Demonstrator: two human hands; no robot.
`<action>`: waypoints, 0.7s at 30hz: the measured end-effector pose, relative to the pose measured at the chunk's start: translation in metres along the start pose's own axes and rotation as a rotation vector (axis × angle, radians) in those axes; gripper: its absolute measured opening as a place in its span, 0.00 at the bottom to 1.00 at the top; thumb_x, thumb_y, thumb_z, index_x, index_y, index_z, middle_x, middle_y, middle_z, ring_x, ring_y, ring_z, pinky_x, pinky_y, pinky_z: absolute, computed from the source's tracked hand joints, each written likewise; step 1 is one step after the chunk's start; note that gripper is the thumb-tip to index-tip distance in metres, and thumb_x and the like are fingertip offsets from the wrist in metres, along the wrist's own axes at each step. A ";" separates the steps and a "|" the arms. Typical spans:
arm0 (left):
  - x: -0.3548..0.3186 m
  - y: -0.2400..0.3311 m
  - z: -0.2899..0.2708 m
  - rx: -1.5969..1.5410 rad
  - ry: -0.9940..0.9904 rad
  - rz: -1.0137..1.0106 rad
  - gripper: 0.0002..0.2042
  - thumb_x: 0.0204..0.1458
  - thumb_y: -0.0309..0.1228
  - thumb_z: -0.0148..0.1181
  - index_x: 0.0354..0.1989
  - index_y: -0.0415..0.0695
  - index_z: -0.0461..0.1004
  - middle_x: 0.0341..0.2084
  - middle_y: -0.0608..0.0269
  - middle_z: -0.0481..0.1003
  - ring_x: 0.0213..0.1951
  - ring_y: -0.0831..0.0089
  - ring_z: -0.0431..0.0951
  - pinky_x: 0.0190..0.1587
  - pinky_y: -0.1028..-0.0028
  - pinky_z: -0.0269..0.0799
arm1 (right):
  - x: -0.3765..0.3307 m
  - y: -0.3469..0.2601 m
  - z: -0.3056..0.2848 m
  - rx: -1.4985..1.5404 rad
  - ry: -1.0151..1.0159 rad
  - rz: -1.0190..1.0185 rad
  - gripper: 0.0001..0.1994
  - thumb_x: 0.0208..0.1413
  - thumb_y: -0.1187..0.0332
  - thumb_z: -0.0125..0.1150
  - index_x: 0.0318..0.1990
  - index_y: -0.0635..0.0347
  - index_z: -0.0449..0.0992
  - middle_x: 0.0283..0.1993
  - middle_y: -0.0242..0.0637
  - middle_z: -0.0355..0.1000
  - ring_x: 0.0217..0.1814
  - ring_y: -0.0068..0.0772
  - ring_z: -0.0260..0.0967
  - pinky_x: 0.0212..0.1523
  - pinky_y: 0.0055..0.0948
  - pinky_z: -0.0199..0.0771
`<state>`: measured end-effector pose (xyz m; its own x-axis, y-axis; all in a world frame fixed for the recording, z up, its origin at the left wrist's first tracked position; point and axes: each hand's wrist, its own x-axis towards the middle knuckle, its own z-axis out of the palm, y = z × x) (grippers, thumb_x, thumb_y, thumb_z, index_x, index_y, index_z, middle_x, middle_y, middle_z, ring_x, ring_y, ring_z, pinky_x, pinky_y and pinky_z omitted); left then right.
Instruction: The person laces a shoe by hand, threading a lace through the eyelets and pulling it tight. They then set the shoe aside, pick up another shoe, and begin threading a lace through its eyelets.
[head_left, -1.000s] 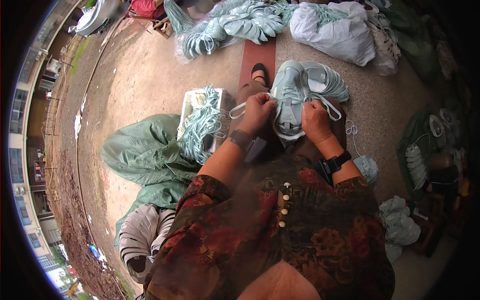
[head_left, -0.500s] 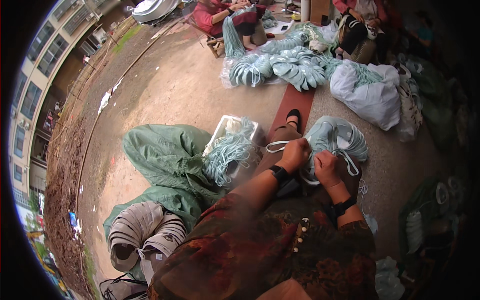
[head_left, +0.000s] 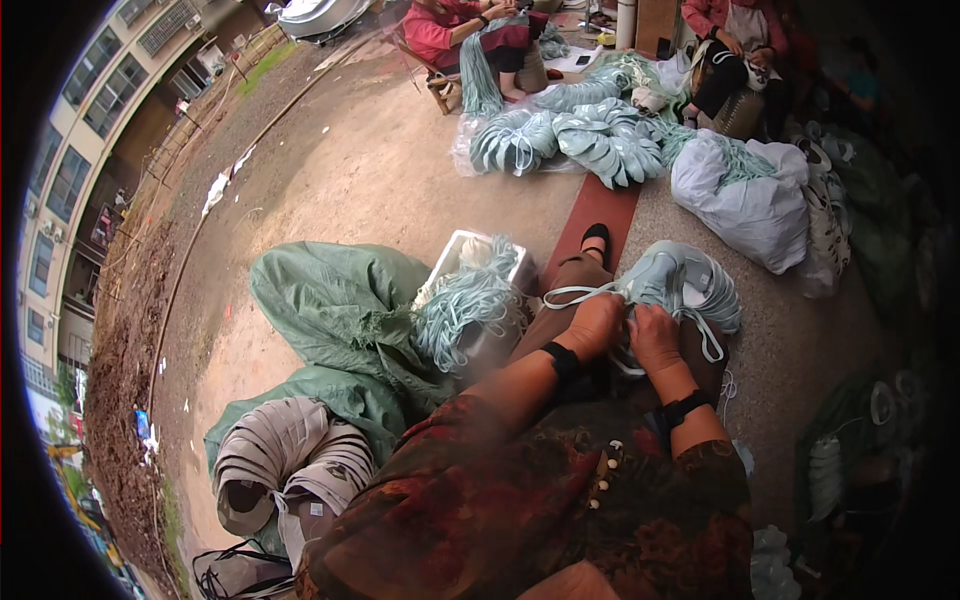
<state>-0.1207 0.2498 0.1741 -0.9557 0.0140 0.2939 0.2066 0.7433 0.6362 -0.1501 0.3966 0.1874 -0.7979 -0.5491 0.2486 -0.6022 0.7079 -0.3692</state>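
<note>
Ideally, draw pale, thin cord-like lace evenly, untwisted, with gentle pull; pale blue mesh lace-up shoe, resting on lap just ahead of hands, probably best kept from sliding. Left hand, right hand near each other at shoe's near end, forearms converging, left more slanted. Fingers curled inward on both; tips hidden, cannot tell whether clamped on lace.
</note>
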 end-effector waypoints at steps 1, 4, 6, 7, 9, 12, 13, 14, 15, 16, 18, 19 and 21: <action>0.001 -0.003 -0.001 -0.085 -0.034 -0.083 0.05 0.45 0.26 0.55 0.27 0.36 0.72 0.25 0.45 0.74 0.31 0.48 0.75 0.35 0.60 0.71 | 0.000 -0.001 0.000 -0.036 -0.024 0.011 0.08 0.45 0.68 0.62 0.29 0.61 0.70 0.29 0.48 0.69 0.32 0.52 0.70 0.33 0.46 0.70; 0.002 -0.010 0.002 -0.229 -0.068 -0.202 0.06 0.45 0.25 0.55 0.29 0.36 0.75 0.26 0.44 0.76 0.33 0.49 0.77 0.36 0.63 0.71 | 0.000 -0.008 -0.001 -0.096 -0.048 0.015 0.06 0.45 0.70 0.60 0.29 0.61 0.71 0.28 0.48 0.69 0.31 0.51 0.71 0.31 0.44 0.72; 0.005 -0.011 0.005 -0.289 -0.090 -0.234 0.07 0.46 0.25 0.55 0.30 0.36 0.76 0.27 0.45 0.76 0.34 0.52 0.78 0.36 0.65 0.72 | 0.003 -0.002 0.006 -0.143 -0.047 -0.008 0.05 0.46 0.71 0.58 0.29 0.61 0.71 0.28 0.49 0.70 0.30 0.51 0.72 0.31 0.44 0.73; 0.006 -0.012 0.004 -0.319 -0.108 -0.232 0.07 0.46 0.24 0.54 0.31 0.36 0.77 0.27 0.45 0.76 0.34 0.55 0.79 0.37 0.66 0.72 | 0.002 -0.001 0.005 -0.187 -0.056 -0.033 0.04 0.46 0.72 0.56 0.29 0.61 0.71 0.27 0.49 0.70 0.30 0.51 0.72 0.31 0.43 0.73; 0.010 -0.017 0.002 -0.353 -0.135 -0.226 0.08 0.46 0.23 0.54 0.32 0.36 0.77 0.26 0.46 0.77 0.33 0.64 0.79 0.37 0.68 0.72 | 0.009 -0.004 0.001 -0.167 -0.085 -0.053 0.03 0.48 0.72 0.52 0.29 0.61 0.72 0.27 0.49 0.71 0.30 0.51 0.73 0.30 0.43 0.75; 0.011 -0.029 0.001 -0.397 -0.161 -0.226 0.08 0.46 0.24 0.55 0.32 0.35 0.77 0.25 0.50 0.78 0.32 0.73 0.78 0.37 0.70 0.72 | 0.014 -0.013 0.001 -0.187 -0.067 -0.124 0.04 0.47 0.72 0.52 0.29 0.60 0.72 0.25 0.47 0.73 0.29 0.48 0.74 0.28 0.41 0.75; 0.013 -0.023 -0.004 -0.423 -0.184 -0.223 0.09 0.45 0.26 0.56 0.32 0.35 0.77 0.25 0.47 0.77 0.32 0.66 0.79 0.36 0.68 0.72 | 0.014 -0.010 0.001 -0.177 -0.050 -0.129 0.04 0.47 0.72 0.52 0.30 0.60 0.73 0.25 0.47 0.73 0.29 0.48 0.73 0.29 0.41 0.76; 0.015 -0.018 -0.009 -0.445 -0.200 -0.217 0.09 0.45 0.27 0.57 0.32 0.35 0.78 0.26 0.44 0.77 0.31 0.60 0.80 0.36 0.66 0.72 | 0.014 -0.005 0.001 -0.174 -0.048 -0.162 0.05 0.47 0.72 0.51 0.29 0.60 0.73 0.24 0.47 0.72 0.30 0.47 0.74 0.30 0.41 0.75; 0.016 -0.019 -0.009 -0.456 -0.193 -0.235 0.09 0.44 0.28 0.58 0.30 0.35 0.77 0.24 0.46 0.76 0.29 0.63 0.79 0.35 0.67 0.71 | 0.018 -0.001 0.000 -0.134 -0.053 -0.183 0.04 0.48 0.72 0.51 0.26 0.59 0.73 0.23 0.46 0.72 0.29 0.46 0.73 0.30 0.41 0.73; 0.015 -0.019 -0.007 -0.467 -0.186 -0.253 0.08 0.44 0.28 0.59 0.28 0.35 0.77 0.22 0.47 0.76 0.27 0.66 0.79 0.34 0.69 0.71 | 0.016 0.004 -0.002 -0.094 -0.057 -0.205 0.05 0.48 0.72 0.52 0.24 0.59 0.73 0.23 0.45 0.72 0.28 0.45 0.73 0.29 0.41 0.72; 0.010 -0.021 -0.005 -0.490 -0.166 -0.261 0.05 0.42 0.26 0.61 0.25 0.36 0.74 0.19 0.55 0.75 0.25 0.72 0.75 0.31 0.73 0.70 | 0.003 0.011 -0.019 0.222 -0.082 -0.215 0.06 0.49 0.71 0.53 0.22 0.60 0.71 0.21 0.42 0.71 0.25 0.40 0.70 0.27 0.38 0.68; 0.008 -0.024 -0.003 -0.556 -0.127 -0.301 0.04 0.43 0.24 0.61 0.26 0.38 0.73 0.21 0.61 0.74 0.26 0.76 0.73 0.31 0.76 0.69 | -0.001 0.013 -0.033 0.545 -0.096 -0.249 0.08 0.49 0.71 0.55 0.20 0.60 0.70 0.18 0.38 0.69 0.21 0.35 0.67 0.25 0.35 0.65; 0.003 -0.022 -0.009 -0.653 -0.109 -0.415 0.06 0.43 0.22 0.63 0.26 0.41 0.70 0.22 0.70 0.71 0.27 0.82 0.70 0.31 0.80 0.67 | -0.024 0.022 -0.075 0.745 -0.160 0.000 0.09 0.50 0.71 0.55 0.20 0.61 0.69 0.17 0.34 0.65 0.20 0.29 0.62 0.24 0.32 0.61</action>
<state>-0.1268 0.2271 0.1673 -0.9899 -0.0884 -0.1105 -0.1235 0.1585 0.9796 -0.1459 0.4588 0.2402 -0.7500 -0.6472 0.1363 -0.3794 0.2522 -0.8902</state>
